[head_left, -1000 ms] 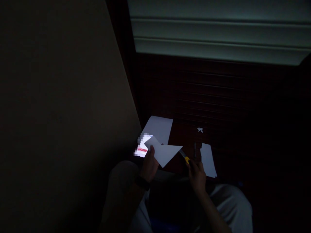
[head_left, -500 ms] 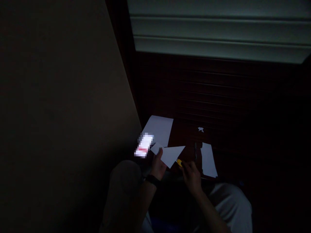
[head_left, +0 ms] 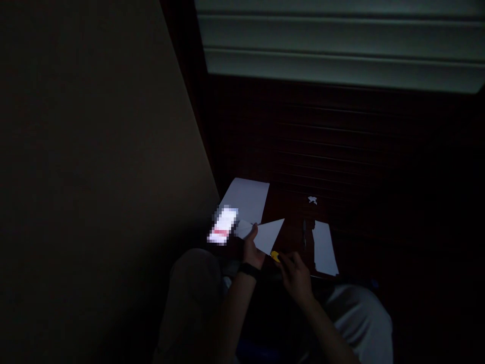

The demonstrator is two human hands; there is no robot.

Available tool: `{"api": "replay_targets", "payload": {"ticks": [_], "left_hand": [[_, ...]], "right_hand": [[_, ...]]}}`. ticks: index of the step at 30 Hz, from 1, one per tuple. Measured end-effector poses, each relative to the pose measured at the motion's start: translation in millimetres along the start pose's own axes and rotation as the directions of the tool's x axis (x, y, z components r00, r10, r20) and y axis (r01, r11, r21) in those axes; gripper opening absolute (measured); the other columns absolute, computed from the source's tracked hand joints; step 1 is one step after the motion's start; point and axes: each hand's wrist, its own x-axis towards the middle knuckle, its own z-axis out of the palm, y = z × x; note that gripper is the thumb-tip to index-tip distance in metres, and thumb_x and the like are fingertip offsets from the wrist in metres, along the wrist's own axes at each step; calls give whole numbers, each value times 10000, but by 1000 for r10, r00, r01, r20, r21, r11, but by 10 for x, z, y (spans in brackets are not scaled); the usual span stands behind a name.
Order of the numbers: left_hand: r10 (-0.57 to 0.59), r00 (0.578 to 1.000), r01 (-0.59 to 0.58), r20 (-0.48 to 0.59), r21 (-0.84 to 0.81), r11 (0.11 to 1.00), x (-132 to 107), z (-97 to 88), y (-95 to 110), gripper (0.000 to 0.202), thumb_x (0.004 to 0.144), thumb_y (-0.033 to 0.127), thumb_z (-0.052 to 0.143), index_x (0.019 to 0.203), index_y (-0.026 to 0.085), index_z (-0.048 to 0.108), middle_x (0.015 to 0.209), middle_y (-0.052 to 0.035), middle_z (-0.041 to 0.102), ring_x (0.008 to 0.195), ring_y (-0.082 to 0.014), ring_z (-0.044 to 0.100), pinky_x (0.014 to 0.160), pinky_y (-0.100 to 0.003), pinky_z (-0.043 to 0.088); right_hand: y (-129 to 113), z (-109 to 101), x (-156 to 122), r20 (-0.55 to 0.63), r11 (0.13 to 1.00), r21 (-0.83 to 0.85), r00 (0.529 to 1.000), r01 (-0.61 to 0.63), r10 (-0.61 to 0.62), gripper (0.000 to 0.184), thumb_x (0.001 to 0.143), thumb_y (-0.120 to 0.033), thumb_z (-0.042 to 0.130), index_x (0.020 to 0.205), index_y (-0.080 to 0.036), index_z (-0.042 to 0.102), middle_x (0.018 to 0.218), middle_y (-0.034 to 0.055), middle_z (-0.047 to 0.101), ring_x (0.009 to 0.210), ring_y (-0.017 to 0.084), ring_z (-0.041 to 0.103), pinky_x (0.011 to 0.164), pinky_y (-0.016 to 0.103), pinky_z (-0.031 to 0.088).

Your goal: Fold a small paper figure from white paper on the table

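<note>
My left hand (head_left: 253, 247), with a dark band on the wrist, pinches a folded white sheet of paper (head_left: 270, 235) between thumb and fingers. The paper comes to a point at its upper right. In my right hand (head_left: 297, 275) is a small yellow-handled cutter (head_left: 276, 256), held at the paper's lower corner. Its blade cannot be made out in the dim light. Both hands are above the near edge of a dark table (head_left: 288, 210).
A large white sheet (head_left: 248, 194) lies at the back left, near a lit phone (head_left: 223, 226) with a blurred screen. To the right are a pen (head_left: 304, 235), a white paper strip (head_left: 325, 247) and a small paper scrap (head_left: 312, 200). A wall (head_left: 182, 167) borders the left.
My left hand has shifted slightly right and turned the folded paper, raising its pointed end. The yellow cutter has moved a little left and down to the paper's lower corner.
</note>
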Motion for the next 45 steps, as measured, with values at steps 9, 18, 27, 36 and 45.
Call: {"api": "replay_targets", "payload": {"ticks": [9,18,27,36,45], "left_hand": [[64,996,-62,-61,32,998,-7,-4,-56,277,719,311,649,947,168,583,842,-55,651,745,-190,629,683,-323,494],[90,995,-74,-31,333,940,-447,-214,-51,213,759,234,599,963,179,576,1074,-93,596,961,-188,579,821,-319,452],[208,723,-627,659,752,-206,-488,-33,355,246,830,170,434,1017,232,581,1048,-60,582,1052,-209,489,942,-401,345],[-85,586,-802,806,591,88,-89,200,411,204,667,393,660,852,308,676,1091,-47,623,1162,-248,459,1039,-424,203],[-27,562,-825,827,563,43,-68,22,349,208,729,388,602,906,299,667,1160,-49,587,1221,-255,391,1068,-439,83]], "right_hand": [[-14,15,-6,32,1000,-21,999,1,-1,333,859,-240,459,1185,-237,529,931,73,527,804,187,545,704,296,454],[80,-34,58,37,998,-58,999,-24,26,322,845,-208,479,1156,-256,549,937,64,537,799,180,552,676,267,440],[138,-69,113,50,996,-85,998,38,-34,335,833,-178,494,1155,-247,551,946,75,539,890,207,514,742,298,413],[156,-96,149,58,989,-132,997,66,-58,346,792,-134,538,1109,-263,585,909,69,556,877,225,489,745,341,394],[138,-96,175,113,989,-137,993,48,-33,300,813,-203,537,1106,-251,577,939,76,548,890,235,476,767,358,377]]}}
